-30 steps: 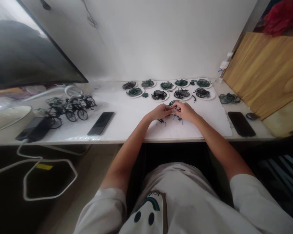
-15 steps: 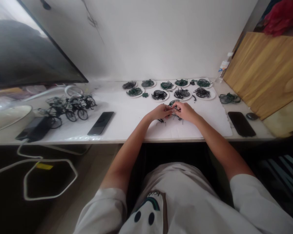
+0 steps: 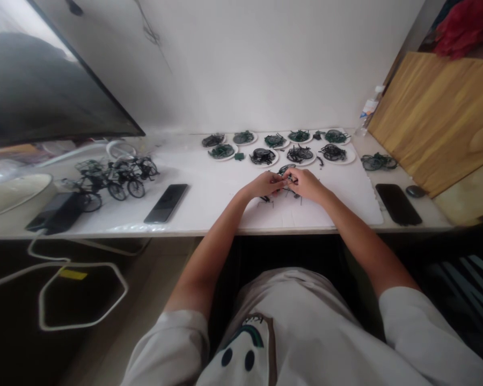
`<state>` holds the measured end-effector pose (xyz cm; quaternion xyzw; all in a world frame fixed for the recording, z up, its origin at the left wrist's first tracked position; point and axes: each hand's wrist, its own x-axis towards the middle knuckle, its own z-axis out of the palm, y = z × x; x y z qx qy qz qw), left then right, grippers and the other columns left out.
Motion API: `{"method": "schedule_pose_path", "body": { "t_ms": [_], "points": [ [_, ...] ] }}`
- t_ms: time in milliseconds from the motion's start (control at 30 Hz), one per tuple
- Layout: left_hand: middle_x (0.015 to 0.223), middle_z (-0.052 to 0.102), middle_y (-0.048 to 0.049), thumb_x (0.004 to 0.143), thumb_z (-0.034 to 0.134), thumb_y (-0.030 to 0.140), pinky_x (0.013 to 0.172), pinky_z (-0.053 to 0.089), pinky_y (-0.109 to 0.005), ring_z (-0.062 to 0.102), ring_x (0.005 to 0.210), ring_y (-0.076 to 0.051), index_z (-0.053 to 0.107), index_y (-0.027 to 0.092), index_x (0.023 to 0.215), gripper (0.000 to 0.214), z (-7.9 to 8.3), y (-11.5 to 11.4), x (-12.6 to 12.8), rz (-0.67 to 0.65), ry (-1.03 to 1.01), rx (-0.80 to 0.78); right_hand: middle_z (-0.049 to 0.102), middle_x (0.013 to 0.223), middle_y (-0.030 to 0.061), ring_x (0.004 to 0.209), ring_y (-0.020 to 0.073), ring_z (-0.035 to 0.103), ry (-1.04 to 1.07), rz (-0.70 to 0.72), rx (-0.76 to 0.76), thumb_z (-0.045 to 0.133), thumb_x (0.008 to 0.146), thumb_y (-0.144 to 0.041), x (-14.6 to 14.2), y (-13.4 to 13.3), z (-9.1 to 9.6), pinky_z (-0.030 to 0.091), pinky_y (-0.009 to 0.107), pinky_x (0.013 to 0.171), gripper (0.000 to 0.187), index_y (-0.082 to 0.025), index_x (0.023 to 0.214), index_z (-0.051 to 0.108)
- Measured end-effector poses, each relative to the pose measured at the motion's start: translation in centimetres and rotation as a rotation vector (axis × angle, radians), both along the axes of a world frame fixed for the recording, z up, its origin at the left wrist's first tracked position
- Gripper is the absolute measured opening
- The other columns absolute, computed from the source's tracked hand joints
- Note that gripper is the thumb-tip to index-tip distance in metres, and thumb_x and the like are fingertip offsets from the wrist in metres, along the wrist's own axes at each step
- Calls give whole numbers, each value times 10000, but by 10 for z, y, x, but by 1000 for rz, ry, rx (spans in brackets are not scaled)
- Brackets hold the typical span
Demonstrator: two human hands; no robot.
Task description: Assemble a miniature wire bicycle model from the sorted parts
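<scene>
My left hand [image 3: 264, 184] and my right hand [image 3: 304, 183] meet over the white board, fingertips pinched together. Between them are small dark model bicycle parts [image 3: 290, 181], mostly hidden by my fingers. Just beyond the fingertips shows part of a dark wheel [image 3: 285, 168]. Thin dark pieces lie on the board below the hands, by my left fingers [image 3: 265, 199] and under my right. Behind them, white plates [image 3: 277, 161] hold heaps of black and dark green model bicycle parts.
Assembled model bicycles [image 3: 116, 179] stand at the left, near a black power adapter [image 3: 58, 212] and a white basin [image 3: 44, 188]. One phone [image 3: 166, 203] lies left of my arms, another phone [image 3: 398, 203] to the right beside a mouse [image 3: 416, 191]. A loose green bundle [image 3: 378, 162] and a bottle [image 3: 369, 110] are at right.
</scene>
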<state>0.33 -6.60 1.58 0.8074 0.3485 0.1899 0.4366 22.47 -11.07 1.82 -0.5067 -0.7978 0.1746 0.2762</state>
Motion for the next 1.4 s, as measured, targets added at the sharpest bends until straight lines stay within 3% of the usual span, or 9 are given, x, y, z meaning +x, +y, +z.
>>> {"method": "schedule_pose_path", "body": {
  "t_ms": [1400],
  "points": [
    [658, 663, -33, 965, 653, 595, 605, 484, -266, 610, 598, -145, 694, 170, 804, 456, -1, -1, 1, -4, 0, 19, 554, 727, -19, 650, 175, 469, -61, -27, -54, 641, 991, -233, -3, -6, 7, 292, 313, 674, 146, -234, 1132, 677]
  ]
}}
